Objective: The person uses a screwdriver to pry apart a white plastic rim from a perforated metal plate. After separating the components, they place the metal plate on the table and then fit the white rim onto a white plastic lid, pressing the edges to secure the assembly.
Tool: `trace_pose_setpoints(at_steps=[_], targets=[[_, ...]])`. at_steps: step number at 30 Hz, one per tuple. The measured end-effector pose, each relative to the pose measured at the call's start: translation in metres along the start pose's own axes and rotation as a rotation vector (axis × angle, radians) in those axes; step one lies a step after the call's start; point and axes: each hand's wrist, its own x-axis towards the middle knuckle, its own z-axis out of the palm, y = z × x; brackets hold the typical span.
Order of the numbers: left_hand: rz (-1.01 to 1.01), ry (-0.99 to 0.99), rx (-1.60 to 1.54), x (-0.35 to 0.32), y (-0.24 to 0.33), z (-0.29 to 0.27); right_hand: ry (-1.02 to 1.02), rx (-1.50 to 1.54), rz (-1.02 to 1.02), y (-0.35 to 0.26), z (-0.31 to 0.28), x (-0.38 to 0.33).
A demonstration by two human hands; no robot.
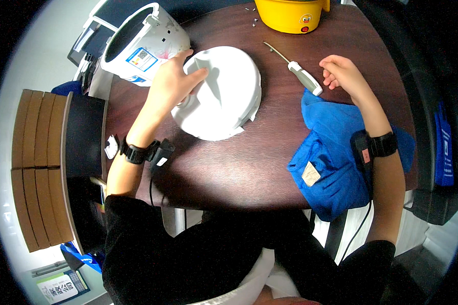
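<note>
My left hand [175,84] grips the left side of a white round cover [229,91], its thumb lying over the top face and the other fingers partly hidden at the edge. Just behind that hand, a white pot-shaped appliance body [170,43] with a carrying handle leans on its side, its dark opening toward the left. My right hand [341,76] hovers over the table with its fingers curled in; whether something small is between them I cannot make out. Close to its left lies a screwdriver [304,77] with a grey and white handle, its shaft pointing away from me.
A blue cloth [336,157] is bunched under my right forearm. At the far edge stands a yellow electric pot [290,15], with several small screws [254,23] left of it. A small white part [111,147] lies by my left wrist. Brown cartons [40,173] are stacked at left.
</note>
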Motion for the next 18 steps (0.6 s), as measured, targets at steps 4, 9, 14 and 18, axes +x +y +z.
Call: trace_pose_setpoints(at_steps=[4, 9, 14, 18], targets=[[0.081, 0.053, 0.101, 0.007, -0.013, 0.016, -0.014, 0.012, -0.025, 0.002, 0.002, 0.002], [-0.036, -0.167, 0.059, 0.004, -0.001, 0.000, -0.018, -0.002, -0.025, 0.001, 0.002, 0.002], [0.292, -0.292, 0.312, 0.002, -0.010, -0.023, -0.007, 0.000, -0.020, 0.003, 0.000, 0.001], [0.699, -0.137, 0.327, 0.004, -0.025, -0.016, 0.002, -0.034, -0.021, -0.002, 0.002, -0.001]])
